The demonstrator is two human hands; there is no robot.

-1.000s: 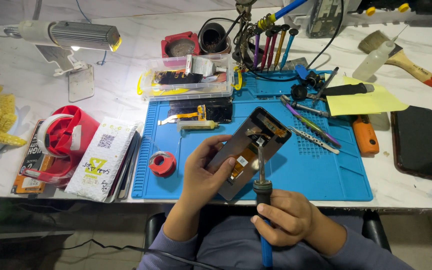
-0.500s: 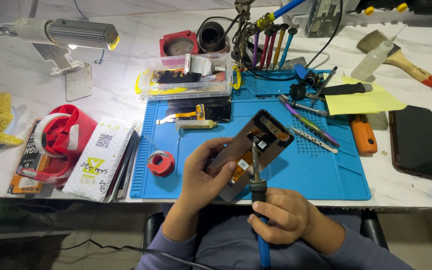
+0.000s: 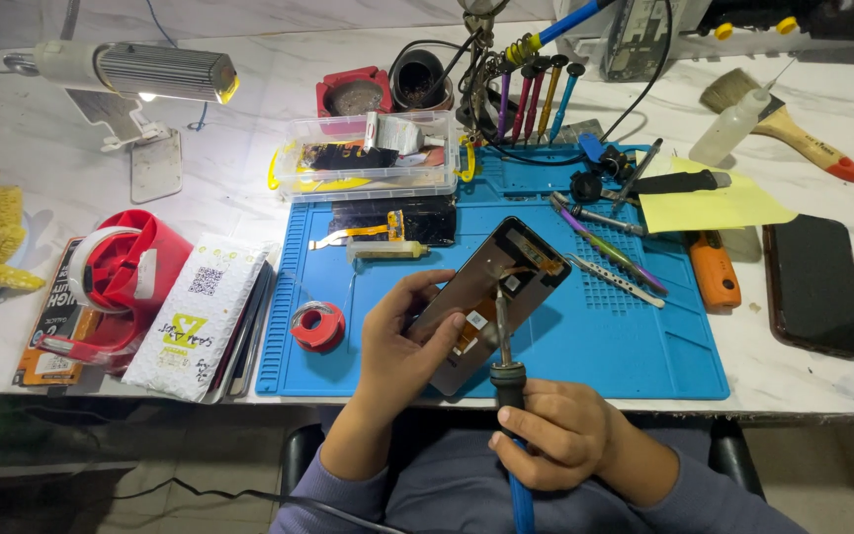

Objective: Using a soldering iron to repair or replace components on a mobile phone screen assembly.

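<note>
Nearest, the right hand (image 3: 560, 440) is curled shut around the blue handle of a soldering iron (image 3: 506, 371), its tip resting on the phone (image 3: 491, 297). Just left of it, the left hand (image 3: 402, 341) pinches the opened phone by its lower edge, thumb on top, holding it tilted above the blue mat (image 3: 585, 346). A red solder spool (image 3: 318, 326) lies on the mat beside that hand. Farther off on the tabletop (image 3: 229, 198) sits a clear plastic box (image 3: 368, 168), then a lamp (image 3: 135, 74).
</note>
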